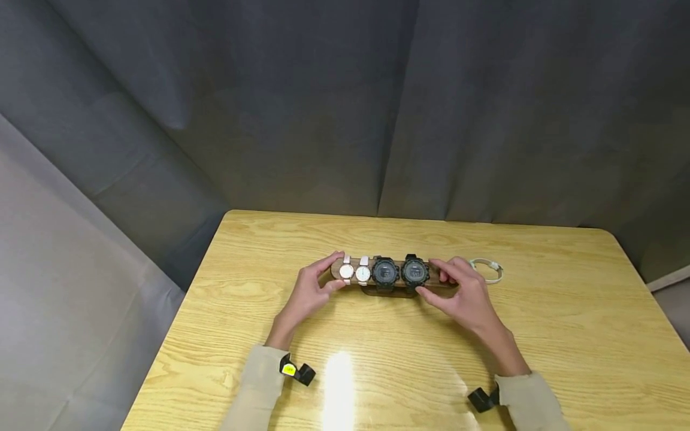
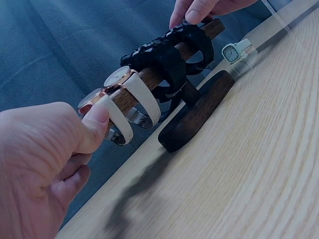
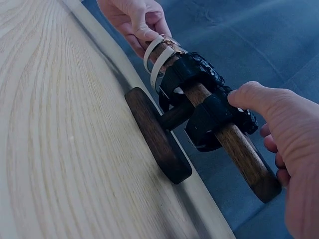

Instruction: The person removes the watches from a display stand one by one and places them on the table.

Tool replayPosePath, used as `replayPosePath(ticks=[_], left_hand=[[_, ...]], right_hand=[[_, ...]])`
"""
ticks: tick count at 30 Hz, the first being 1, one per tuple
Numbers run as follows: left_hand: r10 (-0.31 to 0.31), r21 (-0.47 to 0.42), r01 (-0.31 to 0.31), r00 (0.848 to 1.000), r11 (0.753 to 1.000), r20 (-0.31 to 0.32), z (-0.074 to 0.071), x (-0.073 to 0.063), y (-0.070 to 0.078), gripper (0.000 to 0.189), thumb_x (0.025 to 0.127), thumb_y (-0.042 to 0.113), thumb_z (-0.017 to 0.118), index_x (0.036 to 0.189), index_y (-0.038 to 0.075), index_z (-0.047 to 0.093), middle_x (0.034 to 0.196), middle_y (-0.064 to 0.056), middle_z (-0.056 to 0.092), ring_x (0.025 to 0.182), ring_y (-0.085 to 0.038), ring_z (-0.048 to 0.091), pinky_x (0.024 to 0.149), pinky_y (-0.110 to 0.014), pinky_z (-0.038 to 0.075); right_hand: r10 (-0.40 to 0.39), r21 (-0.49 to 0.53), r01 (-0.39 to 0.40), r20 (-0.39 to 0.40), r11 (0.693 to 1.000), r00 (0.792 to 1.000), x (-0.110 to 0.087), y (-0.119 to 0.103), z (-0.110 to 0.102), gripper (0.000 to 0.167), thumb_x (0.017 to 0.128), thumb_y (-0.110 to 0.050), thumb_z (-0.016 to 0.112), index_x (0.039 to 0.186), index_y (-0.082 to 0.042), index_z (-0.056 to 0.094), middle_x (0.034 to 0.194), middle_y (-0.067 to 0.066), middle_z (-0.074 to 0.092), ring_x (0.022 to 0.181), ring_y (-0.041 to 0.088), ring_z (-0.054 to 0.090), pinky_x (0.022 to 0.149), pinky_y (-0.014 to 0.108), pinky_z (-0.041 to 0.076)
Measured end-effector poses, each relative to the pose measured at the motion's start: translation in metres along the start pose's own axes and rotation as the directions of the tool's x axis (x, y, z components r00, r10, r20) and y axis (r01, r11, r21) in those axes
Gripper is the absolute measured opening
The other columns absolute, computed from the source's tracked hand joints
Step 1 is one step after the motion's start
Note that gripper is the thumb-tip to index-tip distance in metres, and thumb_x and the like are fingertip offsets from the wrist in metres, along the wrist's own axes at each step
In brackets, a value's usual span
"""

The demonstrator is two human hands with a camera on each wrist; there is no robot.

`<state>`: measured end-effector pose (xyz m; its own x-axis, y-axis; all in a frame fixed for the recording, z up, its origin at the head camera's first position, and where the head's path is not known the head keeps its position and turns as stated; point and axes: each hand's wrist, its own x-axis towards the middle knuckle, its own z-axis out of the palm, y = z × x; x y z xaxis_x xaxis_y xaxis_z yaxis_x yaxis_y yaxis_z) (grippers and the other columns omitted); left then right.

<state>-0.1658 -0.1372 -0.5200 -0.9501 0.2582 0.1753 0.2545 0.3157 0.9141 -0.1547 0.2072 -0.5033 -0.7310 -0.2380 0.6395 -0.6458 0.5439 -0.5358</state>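
A dark wooden watch stand (image 3: 244, 154), a bar on a short post over a base (image 3: 159, 139), stands on the table with watches strapped along its bar. At the left end are two white-strapped watches with rose-gold cases; my left hand (image 1: 308, 294) pinches the outermost white-strapped watch (image 1: 347, 272), thumb on its strap. Beside them sit two chunky black digital watches. My right hand (image 1: 468, 299) holds the outer black watch (image 1: 415, 271) between thumb and fingers, thumb at its near edge. The bar's right end sticks out past that watch. Some fingertips are hidden behind the bar.
A pale-strapped watch with a squarish face (image 2: 231, 53) lies on the wooden table (image 1: 226, 335), just right of my right hand. Dark grey curtains (image 1: 302, 120) hang behind the table's far edge. A bright glare patch marks the near tabletop.
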Motion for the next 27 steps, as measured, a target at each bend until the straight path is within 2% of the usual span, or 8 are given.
replayPosePath(ticks=[7, 14, 21, 27], left_hand=[[-0.001, -0.010, 0.001, 1.000, 1.000, 0.007, -0.001, -0.001, 0.001, 0.063, 0.092, -0.002, 0.076, 0.150, 0.007, 0.055, 0.156, -0.007, 0.052, 0.147, -0.029, 0.046, 0.116, -0.039, 0.043], [0.003, -0.028, -0.003, 1.000, 1.000, 0.005, 0.000, 0.001, 0.001, 0.064, 0.091, -0.002, 0.076, 0.151, 0.006, 0.054, 0.157, -0.007, 0.052, 0.147, -0.030, 0.045, 0.116, -0.043, 0.043], [0.007, -0.059, -0.008, 1.000, 0.998, -0.016, 0.001, 0.001, 0.000, 0.064, 0.087, -0.006, 0.078, 0.147, 0.005, 0.058, 0.155, -0.015, 0.053, 0.145, -0.035, 0.048, 0.116, -0.045, 0.044], [0.010, -0.045, -0.010, 1.000, 0.999, -0.008, 0.000, 0.000, -0.001, 0.064, 0.088, -0.004, 0.077, 0.148, 0.008, 0.058, 0.155, -0.012, 0.053, 0.145, -0.032, 0.048, 0.115, -0.040, 0.044]], right_hand=[[0.009, -0.020, -0.009, 0.008, 1.000, 1.000, 0.002, -0.003, 0.005, 0.060, 0.063, -0.020, 0.098, 0.113, 0.002, 0.076, 0.080, 0.006, 0.056, 0.076, 0.016, 0.046, 0.072, 0.026, 0.039], [0.010, -0.021, -0.010, 0.005, 1.000, 1.000, 0.005, -0.003, 0.011, 0.058, 0.066, -0.022, 0.096, 0.114, 0.003, 0.075, 0.079, 0.007, 0.055, 0.075, 0.017, 0.045, 0.071, 0.025, 0.037], [0.038, -0.020, -0.038, -0.002, 0.999, 0.999, 0.002, 0.001, 0.014, 0.058, 0.064, -0.020, 0.098, 0.112, 0.002, 0.076, 0.078, 0.007, 0.055, 0.076, 0.017, 0.046, 0.069, 0.024, 0.036], [0.043, -0.007, -0.044, -0.019, 0.999, 0.999, -0.001, 0.002, 0.017, 0.056, 0.062, -0.020, 0.099, 0.109, 0.003, 0.077, 0.077, 0.006, 0.055, 0.076, 0.016, 0.046, 0.068, 0.023, 0.037]])
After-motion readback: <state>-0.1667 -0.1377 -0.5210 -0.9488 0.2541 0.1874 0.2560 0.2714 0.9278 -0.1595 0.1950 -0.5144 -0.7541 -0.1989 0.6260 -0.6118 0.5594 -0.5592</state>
